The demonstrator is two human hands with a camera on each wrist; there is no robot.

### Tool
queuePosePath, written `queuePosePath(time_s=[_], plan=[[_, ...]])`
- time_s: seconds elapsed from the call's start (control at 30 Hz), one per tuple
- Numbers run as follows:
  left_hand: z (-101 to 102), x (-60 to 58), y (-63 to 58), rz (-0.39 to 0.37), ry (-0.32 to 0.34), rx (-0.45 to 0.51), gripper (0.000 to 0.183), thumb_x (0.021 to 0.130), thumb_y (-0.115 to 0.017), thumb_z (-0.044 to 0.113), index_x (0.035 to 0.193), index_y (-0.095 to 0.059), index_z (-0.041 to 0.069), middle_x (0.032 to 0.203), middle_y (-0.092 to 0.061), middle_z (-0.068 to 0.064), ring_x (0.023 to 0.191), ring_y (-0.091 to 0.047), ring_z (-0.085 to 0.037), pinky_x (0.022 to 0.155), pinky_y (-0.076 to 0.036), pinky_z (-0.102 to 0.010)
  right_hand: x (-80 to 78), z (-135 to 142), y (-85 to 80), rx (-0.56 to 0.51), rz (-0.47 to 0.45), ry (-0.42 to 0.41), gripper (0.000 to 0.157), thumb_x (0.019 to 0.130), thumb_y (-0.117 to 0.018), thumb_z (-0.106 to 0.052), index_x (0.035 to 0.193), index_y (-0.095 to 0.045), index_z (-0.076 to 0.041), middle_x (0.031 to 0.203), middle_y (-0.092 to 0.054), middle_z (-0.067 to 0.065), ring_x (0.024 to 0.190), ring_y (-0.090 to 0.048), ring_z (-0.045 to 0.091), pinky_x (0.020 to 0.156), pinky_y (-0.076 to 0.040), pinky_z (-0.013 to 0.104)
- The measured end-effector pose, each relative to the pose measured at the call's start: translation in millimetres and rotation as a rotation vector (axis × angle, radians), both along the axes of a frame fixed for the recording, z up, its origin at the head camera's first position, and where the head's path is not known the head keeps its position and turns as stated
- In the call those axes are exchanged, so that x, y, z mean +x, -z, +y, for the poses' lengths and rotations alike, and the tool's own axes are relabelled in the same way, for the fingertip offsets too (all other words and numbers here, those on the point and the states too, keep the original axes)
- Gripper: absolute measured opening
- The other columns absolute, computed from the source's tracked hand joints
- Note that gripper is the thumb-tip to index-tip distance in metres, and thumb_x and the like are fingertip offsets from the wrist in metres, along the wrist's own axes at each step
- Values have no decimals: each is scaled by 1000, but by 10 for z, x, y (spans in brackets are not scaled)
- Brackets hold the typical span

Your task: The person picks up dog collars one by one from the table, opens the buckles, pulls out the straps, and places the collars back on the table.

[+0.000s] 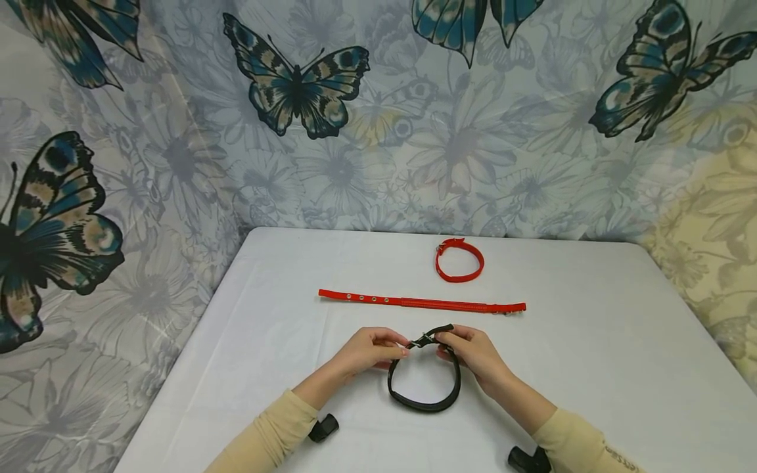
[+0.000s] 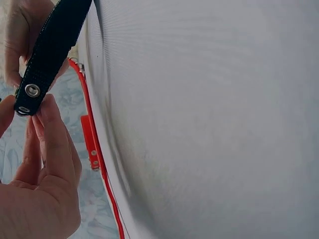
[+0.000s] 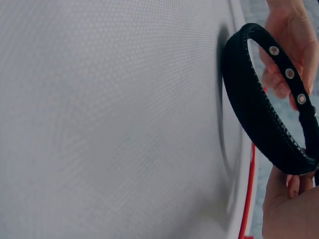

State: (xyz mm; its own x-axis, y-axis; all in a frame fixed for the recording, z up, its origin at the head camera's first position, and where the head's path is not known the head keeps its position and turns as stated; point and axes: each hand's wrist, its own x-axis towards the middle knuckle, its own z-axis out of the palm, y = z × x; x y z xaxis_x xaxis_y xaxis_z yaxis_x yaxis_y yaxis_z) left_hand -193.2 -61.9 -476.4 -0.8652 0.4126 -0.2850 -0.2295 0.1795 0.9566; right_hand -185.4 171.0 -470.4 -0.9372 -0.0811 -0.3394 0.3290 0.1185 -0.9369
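Note:
A black collar (image 1: 428, 406) with metal eyelets is bent into a loop between both hands, over the near part of the white table. My left hand (image 1: 370, 348) pinches the loop's left side by the metal buckle (image 1: 422, 340). On the other side, my right hand (image 1: 476, 355) holds the strap close to the buckle, its free end standing up past the fingers. In the left wrist view, the strap (image 2: 55, 50) runs down to the thumb and fingertips of the left hand (image 2: 45, 194). The collar's wide padded band (image 3: 244, 99) faces the right wrist camera.
Beyond the hands, a red collar (image 1: 437, 304) lies stretched straight across the table (image 1: 284, 263). Farther back rests a second red collar (image 1: 479, 266), closed into a ring. Butterfly-patterned cloth (image 1: 343, 171) hangs behind the table. Black wrist devices (image 1: 324, 428) show by both sleeves.

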Motion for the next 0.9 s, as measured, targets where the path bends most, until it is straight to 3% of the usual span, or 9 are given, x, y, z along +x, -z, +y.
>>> queuePosePath(time_s=[0.23, 0.57, 0.9], plan=[[31, -5, -11, 34, -4, -22, 23, 82, -79, 25, 96, -74, 7, 87, -72, -2, 82, -66, -12, 71, -56, -31, 19, -27, -6, -15, 11, -39, 23, 90, -66, -14, 103, -68, 5, 95, -70, 12, 82, -66, 17, 77, -56, 28], [41, -16, 1, 45, 23, -21, 22, 83, -78, 22, 99, -75, 8, 88, -73, -2, 82, -67, -13, 70, -56, -30, 43, -57, -15, 6, 19, -35, 22, 91, -66, -15, 101, -69, 4, 96, -70, 13, 82, -66, 18, 78, -56, 29], [13, 0, -1, 45, 47, -9, 23, 86, -74, 21, 107, -74, 10, 84, -68, -1, 74, -65, -16, 68, -56, -31, 29, -30, -8, 16, -10, 28, 25, 91, -66, -18, 104, -69, 4, 96, -68, 7, 84, -65, 17, 78, -56, 30]])
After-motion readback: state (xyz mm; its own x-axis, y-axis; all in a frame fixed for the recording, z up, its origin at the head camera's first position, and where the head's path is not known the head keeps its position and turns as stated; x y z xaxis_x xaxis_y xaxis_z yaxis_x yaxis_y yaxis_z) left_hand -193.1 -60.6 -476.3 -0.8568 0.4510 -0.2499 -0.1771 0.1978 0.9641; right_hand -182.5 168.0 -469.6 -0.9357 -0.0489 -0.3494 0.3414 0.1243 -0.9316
